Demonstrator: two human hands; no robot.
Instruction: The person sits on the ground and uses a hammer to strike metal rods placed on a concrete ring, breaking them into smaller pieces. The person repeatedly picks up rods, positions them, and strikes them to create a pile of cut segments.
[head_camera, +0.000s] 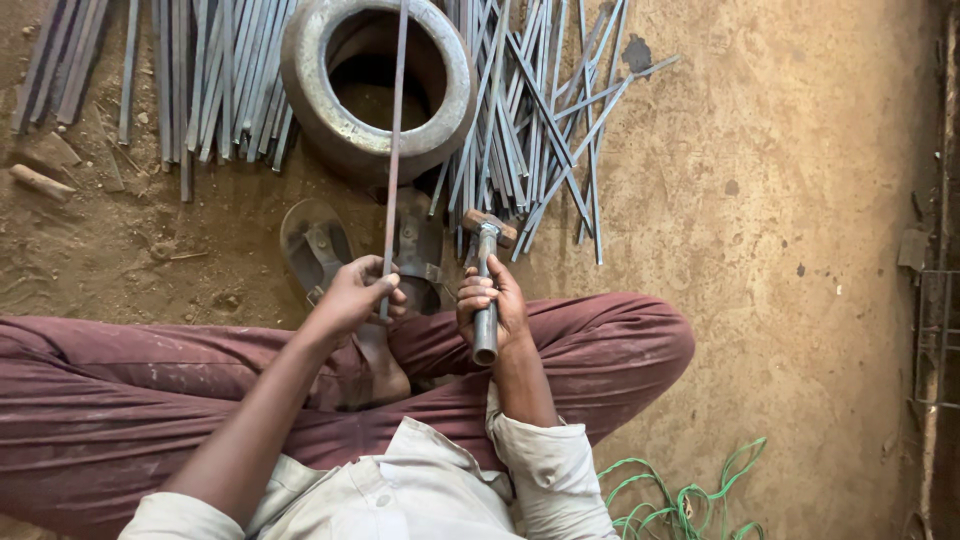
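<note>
Seated cross-legged on a dirt floor (800, 200), maroon trousers (120, 400) filling the lower half of the frame, pale shirt cuffs at the bottom centre. Green cord (690, 500) coiled at the lower right, just beside the right knee.

Left hand (355, 295), centre of the frame: fingers wrapped tight around the lower end of a thin metal rod (395, 150), holding it nearly upright so that it runs up past the top edge of the frame. Right hand (492, 305), just beside the left: fist closed around the metal handle of a hammer (486, 270), handle end pointing down toward the lap, head (489, 226) pointing away, above the knuckles. Rod and hammer near one another, not touching.

Just beyond the hands, a pair of worn sandals (315, 250) on the dirt, partly hidden behind the left hand and rod. Farther up, at upper centre, a thick round metal ring (300, 80), hollow in the middle, the rod crossing in front of it. Left of the ring, flat metal strips (210, 80) laid in rough parallel rows; right of it, a looser pile of the same strips (540, 120) crossing at angles. At the far upper left, a short wooden piece (40, 182) on the ground.
</note>
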